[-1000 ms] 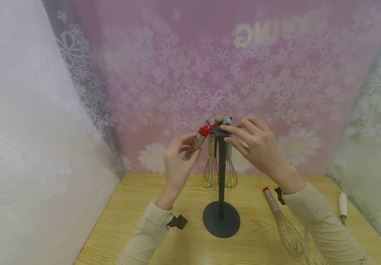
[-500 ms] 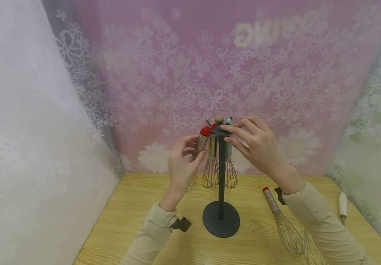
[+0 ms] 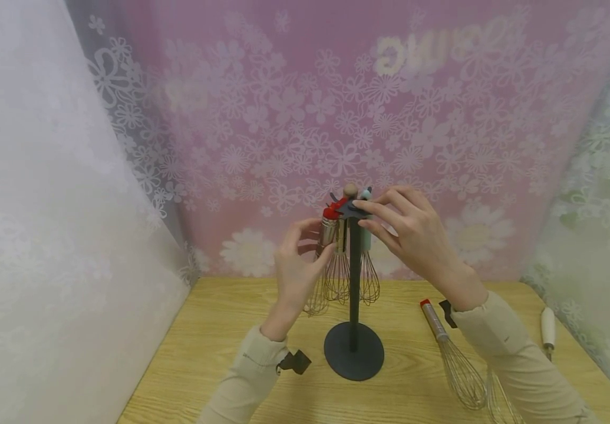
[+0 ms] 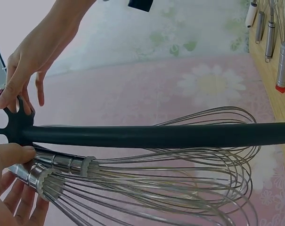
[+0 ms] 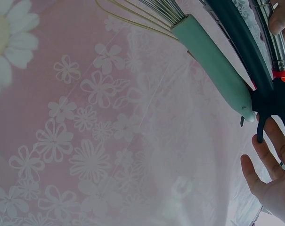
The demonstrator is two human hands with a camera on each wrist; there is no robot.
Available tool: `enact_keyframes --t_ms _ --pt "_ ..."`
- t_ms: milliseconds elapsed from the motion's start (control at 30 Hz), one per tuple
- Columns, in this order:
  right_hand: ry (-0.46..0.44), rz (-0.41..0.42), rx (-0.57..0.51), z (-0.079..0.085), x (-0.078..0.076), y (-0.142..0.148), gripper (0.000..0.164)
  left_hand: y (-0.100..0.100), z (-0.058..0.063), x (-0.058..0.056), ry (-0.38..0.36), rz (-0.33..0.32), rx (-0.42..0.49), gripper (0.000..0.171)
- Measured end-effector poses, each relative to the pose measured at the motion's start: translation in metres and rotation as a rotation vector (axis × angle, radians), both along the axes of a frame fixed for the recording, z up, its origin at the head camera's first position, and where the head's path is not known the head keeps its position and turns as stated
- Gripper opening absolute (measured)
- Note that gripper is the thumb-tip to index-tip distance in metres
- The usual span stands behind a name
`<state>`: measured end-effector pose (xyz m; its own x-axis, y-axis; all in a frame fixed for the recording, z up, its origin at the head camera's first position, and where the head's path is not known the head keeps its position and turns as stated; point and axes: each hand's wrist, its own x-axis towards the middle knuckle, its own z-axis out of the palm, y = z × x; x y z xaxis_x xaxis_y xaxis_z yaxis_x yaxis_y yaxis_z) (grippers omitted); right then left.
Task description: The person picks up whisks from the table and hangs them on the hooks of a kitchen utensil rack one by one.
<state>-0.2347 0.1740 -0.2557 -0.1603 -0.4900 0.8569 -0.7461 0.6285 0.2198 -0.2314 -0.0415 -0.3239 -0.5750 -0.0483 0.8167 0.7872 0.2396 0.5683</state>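
Observation:
A dark utensil stand (image 3: 355,277) has a hooked top and a round base. My left hand (image 3: 302,265) grips the metal handle of a whisk (image 3: 329,228) with a red end cap, its wires hanging down. That cap is right at the hooks on the stand's left side. My right hand (image 3: 416,229) holds the hooked top, thumb and index finger against it. Hanging from the stand are a second metal-handled whisk (image 3: 341,240), a mint-green-handled whisk (image 5: 213,66) and a utensil with a round wooden end (image 3: 350,190), mostly hidden behind the top.
On the wooden table (image 3: 220,353), to the right, lies a whisk with a red cap (image 3: 435,321). Beside it another whisk (image 3: 498,396) is partly covered by the right sleeve. A white-handled utensil (image 3: 548,327) lies near the right edge. Floral cloth walls enclose the table.
My left hand has moved slightly right and down, bringing the tilted whisk to near upright against the stand's hooks. My right hand has kept its place on the top.

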Motion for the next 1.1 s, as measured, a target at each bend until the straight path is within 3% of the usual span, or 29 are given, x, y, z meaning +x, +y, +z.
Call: enact_keyframes --t_ms 167,433,867,1100 --pt "0.001 0.002 0.0 0.0 0.0 0.0 0.044 0.004 -0.002 -0.001 0.015 0.005 0.002 0.051" --pt "-0.006 -0.004 -0.003 -0.001 -0.001 0.0 0.045 0.008 -0.002 0.002 -0.03 0.014 0.0 0.048" --pt "-0.003 -0.01 -0.006 -0.001 -0.001 0.001 0.045 0.012 -0.003 0.003 -0.042 0.046 -0.045 0.052" --pt "-0.001 -0.007 -0.009 0.0 -0.002 0.0 0.045 0.012 -0.005 0.002 -0.01 0.008 -0.05 0.048"
